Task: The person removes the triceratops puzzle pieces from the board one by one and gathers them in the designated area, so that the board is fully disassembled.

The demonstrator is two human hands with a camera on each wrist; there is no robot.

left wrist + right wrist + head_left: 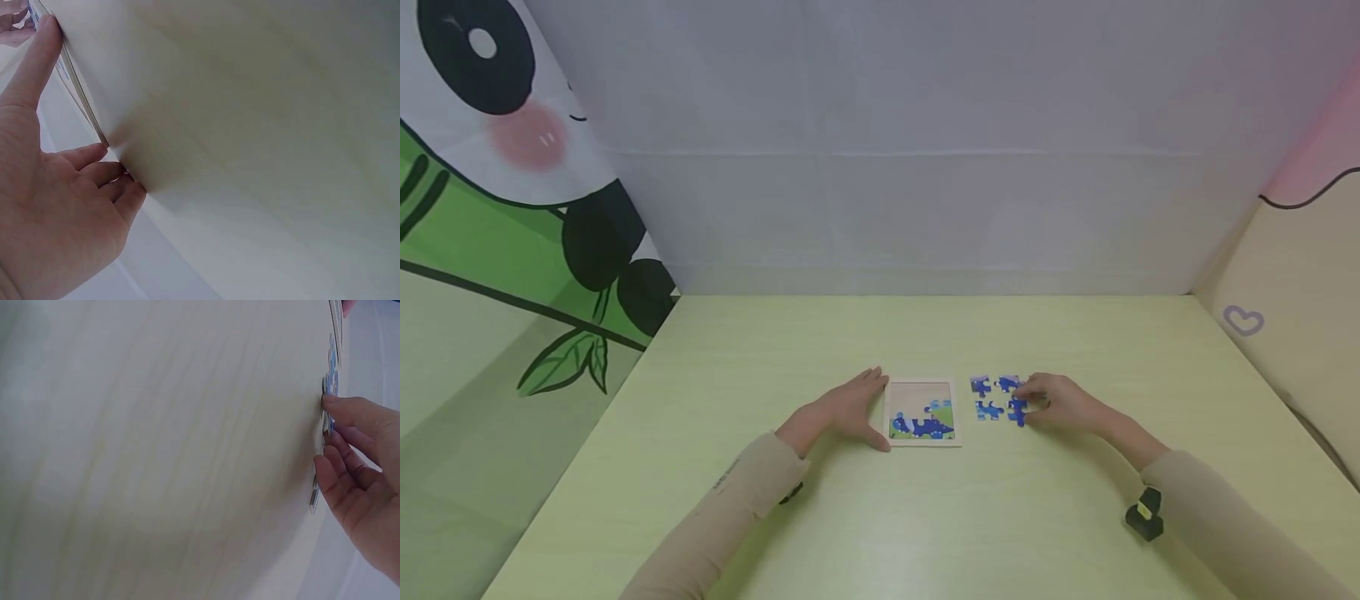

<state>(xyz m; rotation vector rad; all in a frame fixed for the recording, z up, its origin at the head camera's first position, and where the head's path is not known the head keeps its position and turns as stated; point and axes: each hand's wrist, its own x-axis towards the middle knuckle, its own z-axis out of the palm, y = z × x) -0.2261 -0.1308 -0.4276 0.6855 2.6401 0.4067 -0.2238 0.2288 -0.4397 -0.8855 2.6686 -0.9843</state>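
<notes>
Both your thumbs stand apart from the fingertips. Your left hand [848,408] touches the left edge of the puzzle tray [917,393], whose lower part holds a dinosaur picture [925,428]. Your right hand [1067,404] touches loose puzzle pieces [988,411] right of the tray; whether it pinches one, I cannot tell. Beneath the tray lies your table [962,533].

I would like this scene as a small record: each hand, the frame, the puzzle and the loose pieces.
Left hand: at left side of frame, thumb and fingers spread
Right hand: touching loose pieces; firm grip unclear
Frame: square, pale, lying on table
Puzzle: lower part filled, upper part bare
Loose pieces: at least four, mostly blue, right of frame
</notes>
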